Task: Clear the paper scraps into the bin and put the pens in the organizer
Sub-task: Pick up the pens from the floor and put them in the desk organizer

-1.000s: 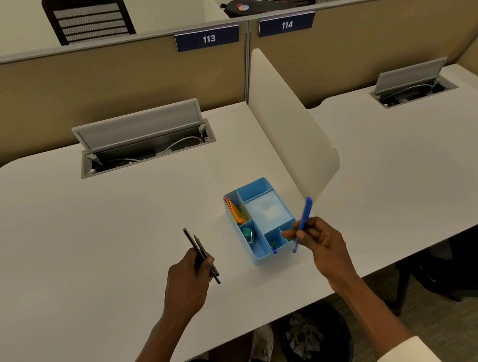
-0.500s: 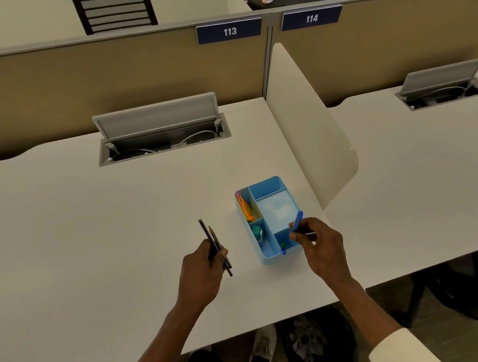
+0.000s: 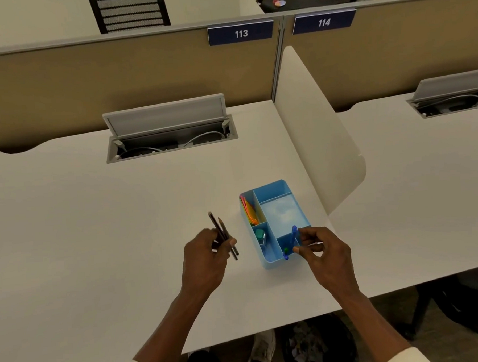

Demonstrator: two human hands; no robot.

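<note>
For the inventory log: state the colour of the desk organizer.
Light blue organizer, clearest in the head view.

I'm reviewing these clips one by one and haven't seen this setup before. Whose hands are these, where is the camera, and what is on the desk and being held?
There is no machine here: a person works with bare hands, and the single camera sits on their head, looking forward and down. The white desk carries a blue organizer with several compartments. The left hand holds two dark pencils above the desk. The right hand is at the organizer's near right corner, its fingers around a blue pen that stands in the near compartment. Whether the fingers grip it or have let go I cannot tell. Under the desk edge a dark bin holds crumpled paper.
</note>
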